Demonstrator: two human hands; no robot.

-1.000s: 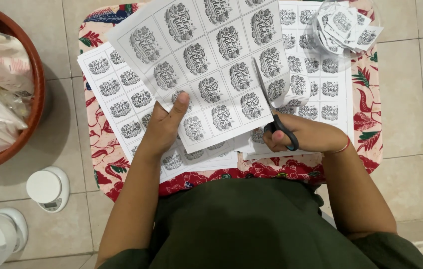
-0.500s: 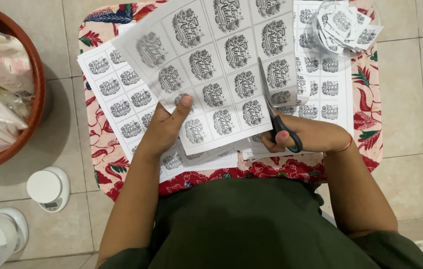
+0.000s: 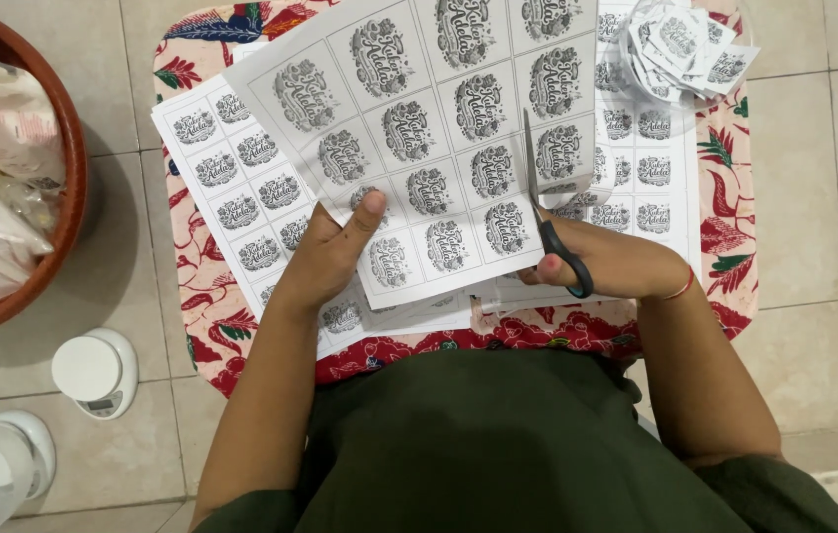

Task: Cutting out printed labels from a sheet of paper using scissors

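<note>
Now left hand (image 3: 325,259) pinches label sheet (image 3: 419,148); right hand (image 3: 616,265) grips scissors (image 3: 549,219) mid-sheet.

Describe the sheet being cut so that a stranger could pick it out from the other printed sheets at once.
Start at the floral cloth on the tiled floor, where several sheets of grey printed labels lie. The sheet is the topmost one, lifted and angled, pinched at its lower edge by the left hand. Unlike the flat sheets beneath, its labels look larger, and the scissors in the right hand run up into it.
</note>
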